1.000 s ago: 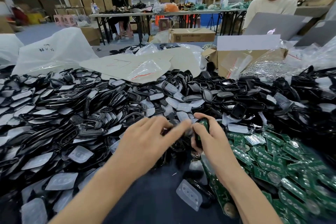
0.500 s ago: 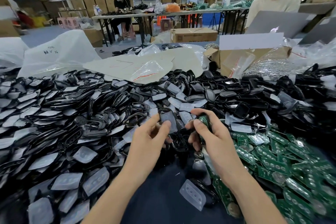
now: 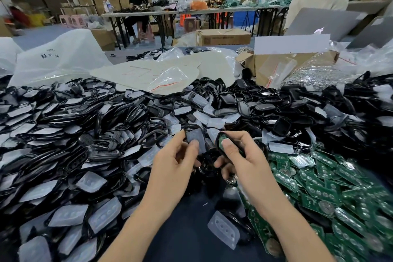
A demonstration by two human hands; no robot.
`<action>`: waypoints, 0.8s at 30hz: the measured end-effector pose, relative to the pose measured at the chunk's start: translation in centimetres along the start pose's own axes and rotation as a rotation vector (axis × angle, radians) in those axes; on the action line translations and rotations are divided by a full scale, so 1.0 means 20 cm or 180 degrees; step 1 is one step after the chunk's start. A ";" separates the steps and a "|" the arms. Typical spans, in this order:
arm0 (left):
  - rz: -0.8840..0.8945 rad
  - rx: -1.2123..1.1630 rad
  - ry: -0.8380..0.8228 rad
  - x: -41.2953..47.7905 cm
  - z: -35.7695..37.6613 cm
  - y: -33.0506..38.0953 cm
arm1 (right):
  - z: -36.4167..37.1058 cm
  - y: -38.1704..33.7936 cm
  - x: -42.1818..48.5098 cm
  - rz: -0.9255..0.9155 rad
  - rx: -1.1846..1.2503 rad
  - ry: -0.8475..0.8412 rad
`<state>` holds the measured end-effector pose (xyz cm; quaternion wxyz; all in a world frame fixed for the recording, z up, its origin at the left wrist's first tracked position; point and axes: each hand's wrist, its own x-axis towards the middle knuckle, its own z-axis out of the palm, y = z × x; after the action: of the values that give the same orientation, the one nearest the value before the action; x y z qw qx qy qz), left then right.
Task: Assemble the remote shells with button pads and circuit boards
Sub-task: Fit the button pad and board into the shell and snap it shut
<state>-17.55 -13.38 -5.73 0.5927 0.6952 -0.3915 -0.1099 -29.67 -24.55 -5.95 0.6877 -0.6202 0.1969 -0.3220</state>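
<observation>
Shells (image 3: 89, 125) and translucent pads lay heaped wide to the left of and beyond both hands, with green boards (image 3: 331, 185) piled just right of the right hand (image 3: 244, 155). That hand was closed around a black shell half (image 3: 228, 144) with a board seated inside, thumb pressing it. The left hand (image 3: 180, 159) pinched a button pad (image 3: 196, 139) between thumb and fingers, just beside that shell and apart from it. Risk: the floppy pad could seat crooked, or the board could tip out if the thumb eased.
</observation>
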 end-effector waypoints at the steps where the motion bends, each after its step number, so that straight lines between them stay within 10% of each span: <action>1: 0.0040 0.0066 -0.0024 0.00 0.00 0.00 | 0.00 0.01 0.00 0.0051 0.0042 -0.0031; 24: 0.0278 0.0248 0.0020 -0.02 0.01 -0.05 | -0.01 0.01 0.03 0.0295 0.0729 -0.0048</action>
<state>-17.60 -13.30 -6.84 0.5706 0.7004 -0.4236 -0.0664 -29.44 -25.06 -6.08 0.7696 -0.5302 0.1820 -0.3056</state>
